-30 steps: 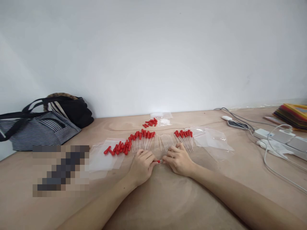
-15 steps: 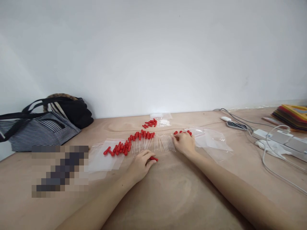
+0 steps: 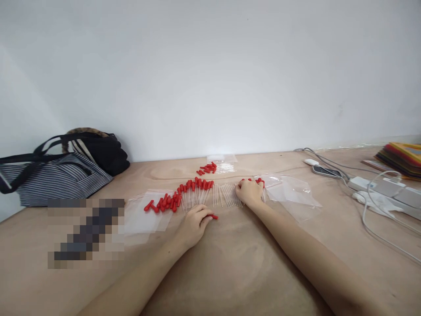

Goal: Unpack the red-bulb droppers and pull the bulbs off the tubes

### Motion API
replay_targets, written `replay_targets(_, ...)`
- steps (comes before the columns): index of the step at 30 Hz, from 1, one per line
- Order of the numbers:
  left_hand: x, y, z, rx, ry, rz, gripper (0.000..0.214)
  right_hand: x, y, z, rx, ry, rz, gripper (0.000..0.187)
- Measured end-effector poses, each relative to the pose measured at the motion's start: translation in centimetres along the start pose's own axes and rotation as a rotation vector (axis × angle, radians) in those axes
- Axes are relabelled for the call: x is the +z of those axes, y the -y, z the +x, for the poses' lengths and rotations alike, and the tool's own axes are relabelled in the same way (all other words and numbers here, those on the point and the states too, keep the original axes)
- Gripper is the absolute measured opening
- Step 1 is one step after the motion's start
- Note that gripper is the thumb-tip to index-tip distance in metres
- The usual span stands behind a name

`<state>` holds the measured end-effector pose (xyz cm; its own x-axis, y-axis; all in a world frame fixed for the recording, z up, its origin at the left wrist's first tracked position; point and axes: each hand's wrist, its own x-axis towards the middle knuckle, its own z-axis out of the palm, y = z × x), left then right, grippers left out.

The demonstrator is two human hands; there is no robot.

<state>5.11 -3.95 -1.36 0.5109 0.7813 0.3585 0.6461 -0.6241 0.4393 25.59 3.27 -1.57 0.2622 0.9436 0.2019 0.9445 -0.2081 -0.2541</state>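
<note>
My left hand (image 3: 194,224) is closed around a red rubber dropper bulb (image 3: 213,216), whose end sticks out past thumb and fingers. My right hand (image 3: 250,192) has its fingers bent and pressed together at the right end of a row of thin clear dropper tubes (image 3: 226,195); what lies between its fingertips is hidden. Left of that row lie several droppers with red bulbs fitted (image 3: 197,184). More red bulbs show behind my right hand, partly covered by it. Loose red bulbs (image 3: 167,202) are heaped on a clear plastic bag (image 3: 148,221) to the left.
Farther back lie a small group of red bulbs (image 3: 208,168) and a bag of clear tubes (image 3: 225,167). Clear plastic bags (image 3: 292,195) spread to the right. A power strip (image 3: 381,188) with cables and stacked coloured sheets (image 3: 401,160) sit far right; a striped bag (image 3: 62,180) stands left.
My right hand has shifted very slightly at the end of the tube row. My left hand keeps the red bulb in nearly the same place. The view has moved a little.
</note>
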Motion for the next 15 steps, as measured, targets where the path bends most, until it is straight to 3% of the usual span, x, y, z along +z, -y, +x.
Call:
replay_targets(3, -0.8, 0.9, 0.0, -0.05, -0.105, 0.049, 0.018, -0.2, -0.1, -0.2, -0.023, -0.023, 0.008, 0.028)
replay_targets(6, -2.8, 2.8, 0.1, -0.215, -0.334, 0.161, 0.02, -0.9, -0.7, -0.7, -0.06, -0.059, 0.026, 0.028)
replay_targets(9, -5.2, 5.1, 0.3, -0.403, -0.462, 0.281, 0.025, -1.5, -2.0, -1.7, -0.12, -0.123, 0.027, 0.028)
replay_targets(12, -6.5, 7.0, 0.5, -0.524, -0.456, 0.375, 0.028, -1.8, -3.8, -2.9, -0.209, -0.209, 0.015, 0.029)
replay_targets(15, -6.6, 8.2, 0.7, -0.561, -0.399, 0.433, 0.026, -1.9, -5.4, -3.7, -0.213, -0.229, 0.023, 0.027)
